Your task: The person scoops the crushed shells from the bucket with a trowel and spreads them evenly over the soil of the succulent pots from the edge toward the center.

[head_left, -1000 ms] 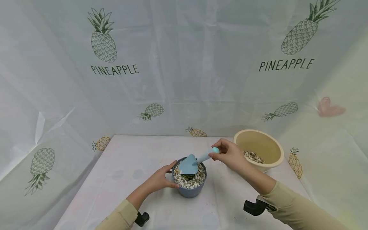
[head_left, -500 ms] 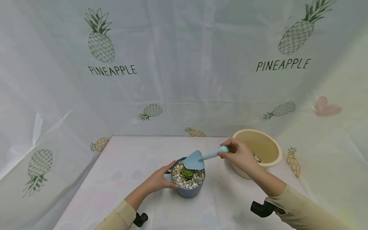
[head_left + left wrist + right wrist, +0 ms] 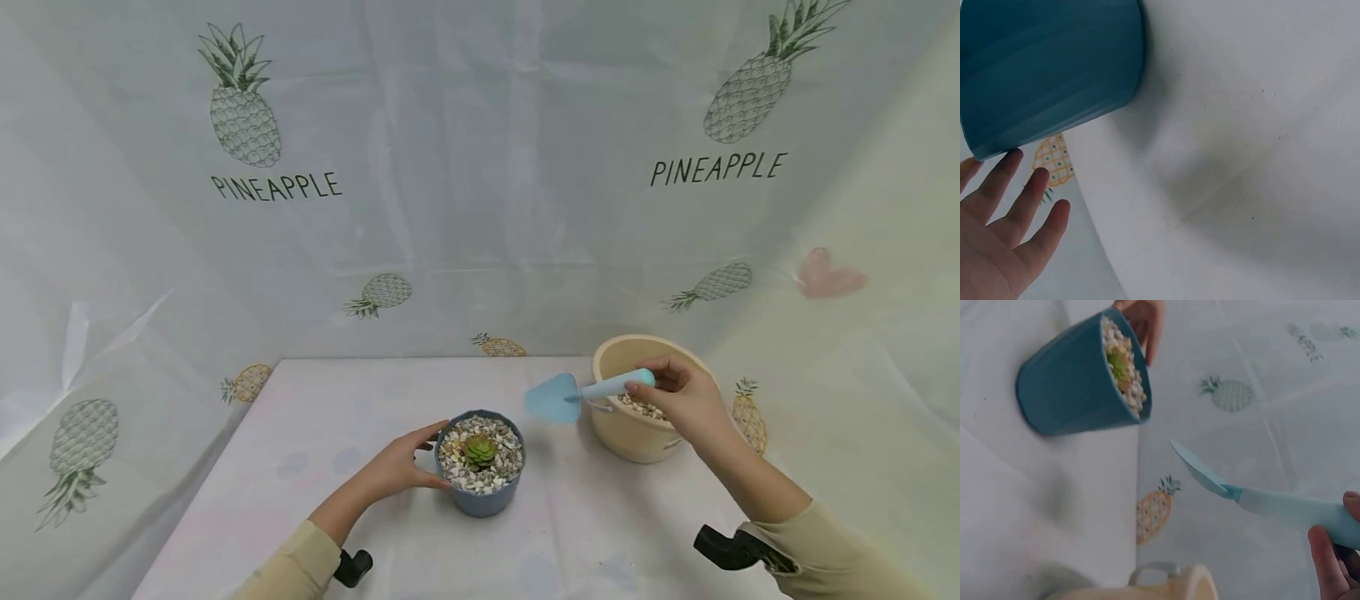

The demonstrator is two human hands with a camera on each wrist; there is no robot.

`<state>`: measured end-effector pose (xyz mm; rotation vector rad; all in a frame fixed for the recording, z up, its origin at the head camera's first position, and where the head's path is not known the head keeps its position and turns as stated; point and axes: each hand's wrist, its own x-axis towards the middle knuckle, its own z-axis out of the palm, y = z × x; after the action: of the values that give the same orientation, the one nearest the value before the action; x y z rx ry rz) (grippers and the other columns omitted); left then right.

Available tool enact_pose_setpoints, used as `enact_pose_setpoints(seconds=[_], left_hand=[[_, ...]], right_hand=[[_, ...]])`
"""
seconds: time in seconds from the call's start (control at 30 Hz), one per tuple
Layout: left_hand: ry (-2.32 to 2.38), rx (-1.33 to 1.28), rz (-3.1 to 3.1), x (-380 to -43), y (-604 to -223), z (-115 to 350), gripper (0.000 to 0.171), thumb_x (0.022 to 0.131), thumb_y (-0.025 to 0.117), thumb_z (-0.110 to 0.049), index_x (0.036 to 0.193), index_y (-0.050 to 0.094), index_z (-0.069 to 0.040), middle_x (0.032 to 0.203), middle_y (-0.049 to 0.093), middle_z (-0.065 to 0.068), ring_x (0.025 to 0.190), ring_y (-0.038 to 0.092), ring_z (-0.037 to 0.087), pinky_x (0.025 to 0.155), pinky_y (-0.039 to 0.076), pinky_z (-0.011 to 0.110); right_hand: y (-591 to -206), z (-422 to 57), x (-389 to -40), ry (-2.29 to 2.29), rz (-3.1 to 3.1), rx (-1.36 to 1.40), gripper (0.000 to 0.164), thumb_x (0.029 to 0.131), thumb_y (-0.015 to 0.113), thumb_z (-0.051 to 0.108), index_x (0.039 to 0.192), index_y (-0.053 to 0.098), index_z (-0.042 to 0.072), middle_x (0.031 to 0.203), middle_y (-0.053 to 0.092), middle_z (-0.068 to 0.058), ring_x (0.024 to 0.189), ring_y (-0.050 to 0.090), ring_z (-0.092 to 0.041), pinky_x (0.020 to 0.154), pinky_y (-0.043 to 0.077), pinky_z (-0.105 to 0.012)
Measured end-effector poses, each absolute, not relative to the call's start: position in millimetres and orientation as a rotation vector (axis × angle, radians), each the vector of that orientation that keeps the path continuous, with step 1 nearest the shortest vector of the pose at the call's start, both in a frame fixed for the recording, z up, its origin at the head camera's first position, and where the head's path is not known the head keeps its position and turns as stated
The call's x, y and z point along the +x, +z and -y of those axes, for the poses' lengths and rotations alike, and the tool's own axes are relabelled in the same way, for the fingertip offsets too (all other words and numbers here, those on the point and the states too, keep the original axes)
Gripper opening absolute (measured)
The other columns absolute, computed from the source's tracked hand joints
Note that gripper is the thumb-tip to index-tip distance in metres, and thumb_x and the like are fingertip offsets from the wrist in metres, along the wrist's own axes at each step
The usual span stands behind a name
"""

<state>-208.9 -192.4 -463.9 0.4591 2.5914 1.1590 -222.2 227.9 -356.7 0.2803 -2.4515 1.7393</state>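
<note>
A blue-grey flowerpot [image 3: 483,503] stands upright on the table, filled with pale pebbles [image 3: 459,475] around a small green succulent [image 3: 479,451]. Against its left side rests my left hand [image 3: 390,475], thumb and fingers spread along the rim. In the left wrist view the left hand's fingers [image 3: 1025,209] are nearly straight, and a fingertip touches the pot's edge. My right hand [image 3: 688,402] pinches the handle end of a light-blue hand trowel [image 3: 555,398]. The trowel's blade points left, in the air between the pot and the beige bucket.
A beige bucket [image 3: 633,443] with pebbles [image 3: 642,407] in its bottom stands right of the flowerpot; its small handle shows beside the trowel. The white-covered table [image 3: 375,392] meets a pineapple-printed curtain [image 3: 450,167] behind. Small dark specks [image 3: 540,532] lie near the front.
My right hand has drawn the trowel rightwards, from over the flowerpot to the front of the bucket, uncovering the succulent. My left hand has stayed at the flowerpot.
</note>
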Motion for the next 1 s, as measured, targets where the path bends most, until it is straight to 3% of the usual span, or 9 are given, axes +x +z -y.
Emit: enact_pose_setpoints(seconds=[0.2, 0.5, 0.77, 1.0], left_hand=[[1.181, 0.451, -2.582, -208.4, -458.3, 198.0, 0.091, 0.073, 0.086, -0.039, 0.149, 0.042, -0.015, 0.144, 0.046, 0.013, 0.124, 0.049, 0.038, 0.093, 0.044, 0.059], [1.142, 0.454, -2.656, -207.5, -455.0, 206.7, 0.078, 0.079, 0.082, -0.038, 0.145, 0.048, -0.015, 0.130, 0.058, 0.009, 0.119, 0.054, 0.034, 0.093, 0.045, 0.056], [1.174, 0.424, -2.720, -202.3, -448.3, 211.5, 0.064, 0.085, 0.077, -0.034, 0.141, 0.052, -0.016, 0.125, 0.062, 0.005, 0.117, 0.056, 0.032, 0.096, 0.043, 0.056], [1.206, 0.365, -2.759, -198.3, -446.4, 219.5, 0.060, 0.085, 0.076, -0.037, 0.138, 0.055, -0.017, 0.121, 0.064, 0.001, 0.114, 0.057, 0.028, 0.096, 0.044, 0.053]], right_hand=[[-349.0, -254.6, -218.0, 1.666, 2.383, 0.216, 0.034, 0.090, 0.072, 0.016, 0.114, 0.059, -0.005, 0.093, 0.066, 0.010, 0.080, 0.068, -0.005, 0.074, 0.055, -0.019], [-346.9, -295.0, -211.9, 1.910, 2.115, 0.118, 0.022, 0.086, 0.075, 0.005, 0.105, 0.065, 0.010, 0.091, 0.070, 0.008, 0.072, 0.070, -0.007, 0.072, 0.053, -0.014], [-351.6, -316.9, -208.0, 1.923, 1.982, 0.067, 0.023, 0.084, 0.075, -0.002, 0.103, 0.068, 0.010, 0.088, 0.071, 0.007, 0.068, 0.069, -0.007, 0.066, 0.054, -0.016], [-365.6, -322.7, -208.9, 1.625, 2.226, -0.013, 0.020, 0.087, 0.075, 0.009, 0.105, 0.066, 0.011, 0.088, 0.067, 0.014, 0.071, 0.067, -0.002, 0.067, 0.053, -0.013]])
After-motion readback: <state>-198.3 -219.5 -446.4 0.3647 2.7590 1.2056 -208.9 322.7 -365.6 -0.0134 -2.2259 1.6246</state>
